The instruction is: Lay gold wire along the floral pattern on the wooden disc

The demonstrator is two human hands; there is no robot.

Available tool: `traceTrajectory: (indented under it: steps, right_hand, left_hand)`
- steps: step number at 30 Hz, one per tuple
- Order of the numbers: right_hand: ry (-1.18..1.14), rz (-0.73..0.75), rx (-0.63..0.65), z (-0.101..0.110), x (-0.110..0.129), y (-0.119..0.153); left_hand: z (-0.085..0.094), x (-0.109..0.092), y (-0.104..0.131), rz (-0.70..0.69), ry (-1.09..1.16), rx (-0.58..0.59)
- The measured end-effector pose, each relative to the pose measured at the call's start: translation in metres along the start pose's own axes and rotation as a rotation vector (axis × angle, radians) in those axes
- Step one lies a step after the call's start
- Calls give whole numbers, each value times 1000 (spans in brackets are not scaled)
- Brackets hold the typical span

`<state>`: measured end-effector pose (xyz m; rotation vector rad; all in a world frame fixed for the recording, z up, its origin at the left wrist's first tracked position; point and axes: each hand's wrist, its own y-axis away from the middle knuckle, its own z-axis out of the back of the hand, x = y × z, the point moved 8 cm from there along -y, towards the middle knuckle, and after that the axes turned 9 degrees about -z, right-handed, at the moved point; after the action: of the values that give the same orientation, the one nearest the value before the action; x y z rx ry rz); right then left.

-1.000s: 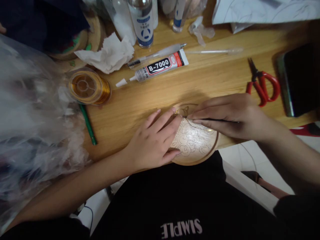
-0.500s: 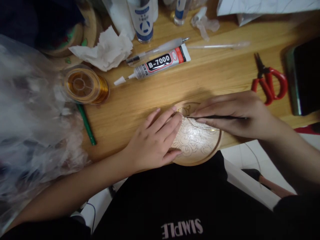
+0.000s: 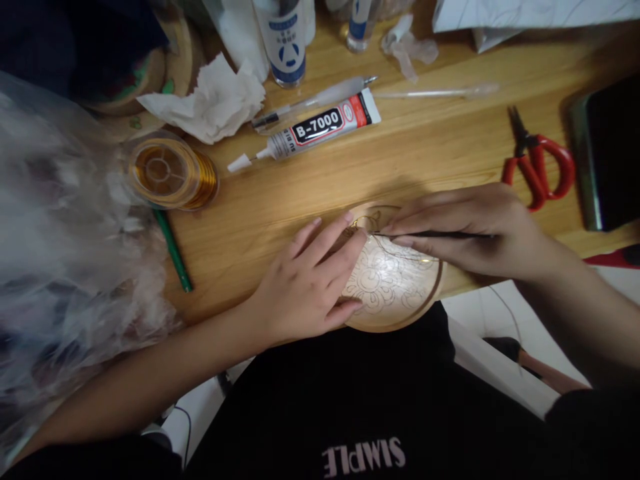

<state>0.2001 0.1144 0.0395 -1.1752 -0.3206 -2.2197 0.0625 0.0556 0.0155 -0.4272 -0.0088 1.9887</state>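
My left hand lies spread on the wooden plate; right hand pinches a slim dark tool. Gold wire: near 11 o'clock; flower outline, 7 o'clock: apparently unwired.

Both hands cover part of a patterned plate.

At the far left, a crumpled white tissue is placed near a clear bottle with a blue-and-white label; nearer, a slim green stick is laid — and at right, a flat black rectangular device.
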Motion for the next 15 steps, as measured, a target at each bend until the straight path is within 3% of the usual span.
traceTrajectory:
  steps: [10,15]
  right_hand:
    - [13,20,1,0,4,-1]
    - [-36,-71,37,-1,-3,-4]
  left_hand:
    - [1,1,-1,2,14,-3]
    - [2,0,-2,5,21,-2]
